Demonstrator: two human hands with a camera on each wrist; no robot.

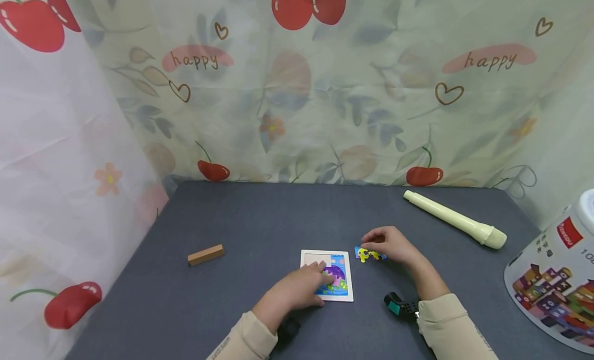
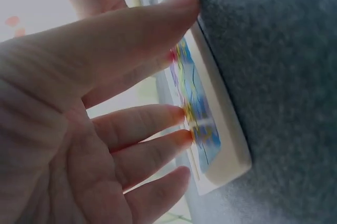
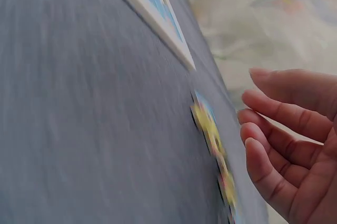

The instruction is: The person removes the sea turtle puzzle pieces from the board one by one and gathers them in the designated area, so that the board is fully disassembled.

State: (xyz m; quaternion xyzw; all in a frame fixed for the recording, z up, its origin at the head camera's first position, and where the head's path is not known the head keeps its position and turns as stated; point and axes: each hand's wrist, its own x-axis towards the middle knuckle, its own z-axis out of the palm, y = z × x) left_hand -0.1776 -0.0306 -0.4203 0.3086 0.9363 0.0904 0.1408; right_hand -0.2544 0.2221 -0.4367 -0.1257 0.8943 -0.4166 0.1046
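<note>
A small square jigsaw board (image 1: 349,282) with a pale frame lies on the dark table, partly filled with a colourful picture; bare wood shows at its upper left. My left hand (image 1: 299,288) rests over the board's left side. Its straight fingertips touch the picture in the left wrist view, with the thumb by the rim (image 2: 229,139). Right of the board lie yellow and blue jigsaw pieces (image 1: 363,255). Above them hovers my right hand (image 1: 390,244), its fingers loosely bent. The right wrist view shows a gap between those fingers and the pieces (image 3: 210,129), and nothing held.
A wooden block (image 1: 205,255) lies to the left. At the back right is a pale yellow microphone-shaped stick (image 1: 455,219). A large white printed tub (image 1: 547,282) stands at the right edge. Patterned cloth (image 1: 315,133) hangs behind the table.
</note>
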